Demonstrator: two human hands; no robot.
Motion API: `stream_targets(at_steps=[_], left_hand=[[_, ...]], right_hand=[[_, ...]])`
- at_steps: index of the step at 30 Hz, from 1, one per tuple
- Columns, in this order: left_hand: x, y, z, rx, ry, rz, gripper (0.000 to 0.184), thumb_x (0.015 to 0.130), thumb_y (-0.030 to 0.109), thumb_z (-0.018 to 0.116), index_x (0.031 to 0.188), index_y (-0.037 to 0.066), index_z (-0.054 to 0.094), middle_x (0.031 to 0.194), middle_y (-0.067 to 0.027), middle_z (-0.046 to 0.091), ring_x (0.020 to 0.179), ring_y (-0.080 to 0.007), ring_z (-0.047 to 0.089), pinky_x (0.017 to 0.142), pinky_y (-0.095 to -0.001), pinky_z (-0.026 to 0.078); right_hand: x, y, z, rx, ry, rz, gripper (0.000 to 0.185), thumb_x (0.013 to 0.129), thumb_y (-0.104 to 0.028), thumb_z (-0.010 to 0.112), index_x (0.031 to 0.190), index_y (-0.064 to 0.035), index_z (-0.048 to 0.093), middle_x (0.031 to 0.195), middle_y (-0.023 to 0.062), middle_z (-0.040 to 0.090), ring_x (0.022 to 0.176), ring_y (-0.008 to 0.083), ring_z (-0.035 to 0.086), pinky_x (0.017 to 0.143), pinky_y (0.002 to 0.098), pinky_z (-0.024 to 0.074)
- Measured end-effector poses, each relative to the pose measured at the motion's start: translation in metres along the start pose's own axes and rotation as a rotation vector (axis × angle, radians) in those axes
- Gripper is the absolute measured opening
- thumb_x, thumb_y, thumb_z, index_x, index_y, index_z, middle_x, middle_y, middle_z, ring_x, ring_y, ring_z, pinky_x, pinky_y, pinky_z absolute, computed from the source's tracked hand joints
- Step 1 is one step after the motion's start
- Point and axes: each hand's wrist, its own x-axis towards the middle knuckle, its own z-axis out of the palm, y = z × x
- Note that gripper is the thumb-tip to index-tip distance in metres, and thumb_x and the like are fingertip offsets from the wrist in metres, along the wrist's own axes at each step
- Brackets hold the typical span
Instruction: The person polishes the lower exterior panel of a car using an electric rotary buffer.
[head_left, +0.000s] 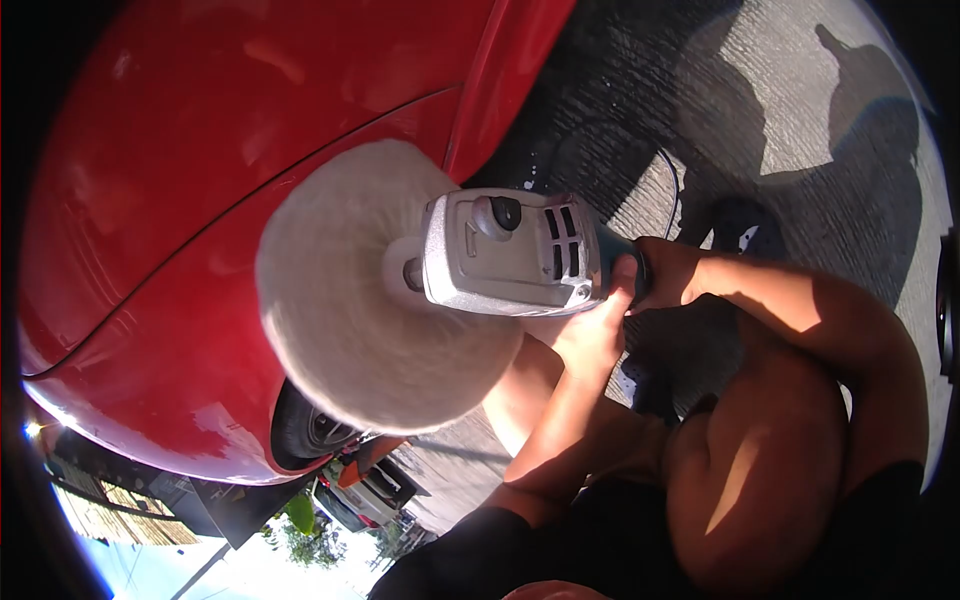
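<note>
My two hands hold a polisher [510, 255] with a silver metal head and a dark rear body. My left hand [595, 325] is closed around the underside of its body, thumb up along the side. Behind it, my right hand [665, 272] is wrapped around the rear handle, its fingers partly hidden. A large round cream wool pad [340, 300] is fixed to the polisher's front. It lies over the red car body [200, 150], close to a panel seam; whether its hidden face touches the paint I cannot tell.
A car wheel [305, 425] shows below the pad. A dark cord [675, 185] runs over the ridged concrete ground [790, 110]. My bent leg [760, 460] is close under my arms. Another parked vehicle [355, 500] and green leaves [300, 512] are in the background.
</note>
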Motion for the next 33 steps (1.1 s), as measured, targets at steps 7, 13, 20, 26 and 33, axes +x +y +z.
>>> stream_targets(at_steps=[7,13,20,26,33], left_hand=[[-0.012,-0.027,-0.008,0.38,-0.152,0.273,0.042,0.099,0.013,0.064,0.137,0.029,0.07,0.111,-0.0156,0.075,0.095,-0.0367,0.071,0.08,-0.0459,0.057],[-0.005,-0.008,0.003,0.046,0.049,0.051,0.03,0.098,0.012,0.069,0.125,0.023,0.077,0.106,-0.0164,0.074,0.092,-0.0345,0.07,0.081,-0.0453,0.057],[-0.001,-0.013,0.005,-0.515,0.123,-0.377,0.049,0.081,0.011,0.092,0.122,-0.003,0.069,0.118,-0.0164,0.072,0.097,-0.0261,0.07,0.09,-0.0404,0.058],[-0.012,-0.018,-0.001,-0.635,0.167,-0.288,0.074,0.072,0.006,0.096,0.134,-0.009,0.059,0.125,-0.0179,0.067,0.108,-0.0272,0.066,0.099,-0.0433,0.056],[-0.045,-0.033,-0.005,-0.59,0.066,0.013,0.085,0.074,0.014,0.097,0.14,-0.011,0.051,0.133,-0.0211,0.063,0.115,-0.0289,0.064,0.106,-0.0463,0.052]], right_hand=[[0.009,-0.002,-0.006,0.013,-0.062,0.015,0.048,0.078,-0.021,0.09,0.117,-0.0007,0.073,0.11,0.0158,0.079,0.105,0.0264,0.074,0.097,0.0381,0.0564],[0.004,0.0,-0.001,0.033,-0.045,-0.016,0.049,0.078,-0.021,0.09,0.119,-0.0015,0.073,0.111,0.0161,0.079,0.106,0.0269,0.074,0.1,0.0389,0.0558],[0.008,-0.004,0.002,0.056,0.074,-0.04,0.046,0.075,-0.023,0.091,0.111,0.001,0.073,0.103,0.0162,0.079,0.102,0.0264,0.074,0.094,0.0389,0.0566],[0.001,0.011,0.013,0.049,-0.012,-0.078,0.069,0.07,-0.034,0.097,0.123,0.0008,0.07,0.111,0.0128,0.077,0.107,0.0227,0.071,0.095,0.0371,0.0574],[-0.027,0.017,0.033,0.122,0.047,-0.179,0.067,0.067,-0.023,0.098,0.124,-0.0011,0.07,0.113,0.0114,0.077,0.107,0.0213,0.071,0.094,0.0378,0.0576]])
